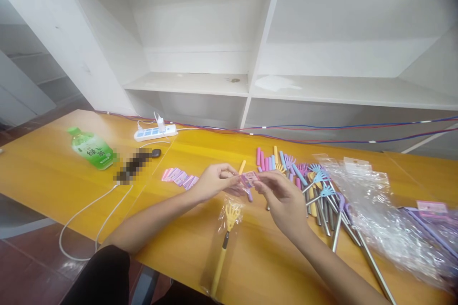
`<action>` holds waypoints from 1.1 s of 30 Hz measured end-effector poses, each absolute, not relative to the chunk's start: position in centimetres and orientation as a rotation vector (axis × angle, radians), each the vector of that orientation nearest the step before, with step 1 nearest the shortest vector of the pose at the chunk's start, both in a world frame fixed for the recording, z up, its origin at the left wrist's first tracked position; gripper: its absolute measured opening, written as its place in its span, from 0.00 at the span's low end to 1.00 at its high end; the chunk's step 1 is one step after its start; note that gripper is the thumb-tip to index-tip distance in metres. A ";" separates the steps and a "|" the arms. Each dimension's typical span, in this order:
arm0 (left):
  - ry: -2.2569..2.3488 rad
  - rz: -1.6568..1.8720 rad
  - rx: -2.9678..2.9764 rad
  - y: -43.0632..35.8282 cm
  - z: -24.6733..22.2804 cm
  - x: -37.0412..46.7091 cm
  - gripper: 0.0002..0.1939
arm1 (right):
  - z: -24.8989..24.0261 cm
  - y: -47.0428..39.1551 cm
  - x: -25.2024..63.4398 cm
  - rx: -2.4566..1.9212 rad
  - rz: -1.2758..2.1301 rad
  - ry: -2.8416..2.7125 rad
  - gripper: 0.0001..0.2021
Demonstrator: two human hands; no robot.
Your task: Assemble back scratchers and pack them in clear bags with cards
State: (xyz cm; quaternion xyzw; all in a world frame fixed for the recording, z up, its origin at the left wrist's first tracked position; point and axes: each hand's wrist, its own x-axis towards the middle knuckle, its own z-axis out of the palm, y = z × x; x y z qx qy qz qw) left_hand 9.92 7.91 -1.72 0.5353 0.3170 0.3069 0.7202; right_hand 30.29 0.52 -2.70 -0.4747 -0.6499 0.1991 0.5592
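Observation:
Between my two hands is a small pink and purple printed card (249, 179). The fingertips of my left hand (221, 181) pinch its left edge, and my right hand (281, 195) grips its right side. Below them on the table lies a yellow back scratcher (222, 252) inside a clear plastic bag, its claw end pointing away from me. More printed cards (179, 177) are fanned out left of my left hand. To the right of my right hand is a pile of back scratchers (324, 195) with coloured claws, handles and metal rods.
Clear plastic bags (379, 219) cover the table's right side, with a packaged purple item beside them. A green bottle (92, 148) lies at the left, near a white power strip (155, 132) and a looped white cable (77, 209). White shelves (200, 81) stand behind the table (200, 145).

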 end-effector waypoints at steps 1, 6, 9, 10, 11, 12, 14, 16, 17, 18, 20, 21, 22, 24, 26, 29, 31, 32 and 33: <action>0.697 0.669 1.170 7.9 -1.7 9.9 0.27 | -2.8 0.6 30.3 -1.126 0.526 -1.509 0.05; 0.680 0.652 1.127 7.7 -1.4 10.0 0.29 | -3.0 1.1 30.4 -1.182 0.391 -1.647 0.05; 0.699 0.663 1.132 7.8 -1.4 10.0 0.29 | -2.9 1.2 30.6 -1.170 0.298 -1.769 0.07; 0.703 0.667 1.132 7.8 -1.4 10.0 0.29 | -2.8 1.3 30.7 -1.168 0.285 -1.793 0.07; 0.705 0.673 1.129 7.9 -1.5 10.0 0.29 | -2.8 1.3 30.8 -1.165 0.271 -1.810 0.08; 0.701 0.680 1.123 7.9 -1.6 10.0 0.29 | -2.8 1.2 30.9 -1.161 0.257 -1.823 0.08; 0.684 0.692 1.097 8.1 -1.7 10.0 0.29 | -2.7 1.2 31.0 -1.146 0.233 -1.851 0.10; 0.665 0.691 1.064 8.2 -1.7 10.0 0.28 | -2.6 1.2 31.1 -1.129 0.210 -1.874 0.12; 0.658 0.683 1.045 8.2 -1.7 10.0 0.27 | -2.6 1.2 31.1 -1.122 0.193 -1.883 0.13; 0.654 0.673 1.024 8.3 -1.6 9.9 0.26 | -2.6 1.2 31.2 -1.114 0.173 -1.895 0.14; 0.655 0.650 0.972 8.3 -1.5 9.9 0.25 | -2.6 1.3 31.3 -1.085 0.125 -1.939 0.16; 0.657 0.639 0.947 8.3 -1.4 9.9 0.25 | -2.7 1.3 31.3 -1.065 0.098 -1.970 0.17; 0.659 0.632 0.928 8.3 -1.3 9.9 0.24 | -2.7 1.3 31.3 -1.050 0.068 -2.002 0.17; 0.664 0.630 0.924 8.2 -1.2 9.8 0.23 | -2.9 1.4 31.2 -1.064 0.001 -2.049 0.17; 0.673 0.630 0.951 8.2 -1.2 9.8 0.23 | -3.1 1.4 31.1 -1.126 -0.046 -2.068 0.14; 0.684 0.624 0.974 8.2 -1.2 9.8 0.23 | -3.3 1.4 31.0 -1.174 -0.101 -2.096 0.08; 0.684 0.605 0.978 8.3 -1.4 9.8 0.23 | -3.3 1.3 30.9 -1.150 -0.157 -2.122 0.07; 0.680 0.595 0.980 8.3 -1.4 9.8 0.22 | -3.3 1.3 30.9 -1.133 -0.184 -2.135 0.07; 0.676 0.588 0.981 8.4 -1.5 9.8 0.21 | -3.2 1.2 31.0 -1.116 -0.208 -2.147 0.08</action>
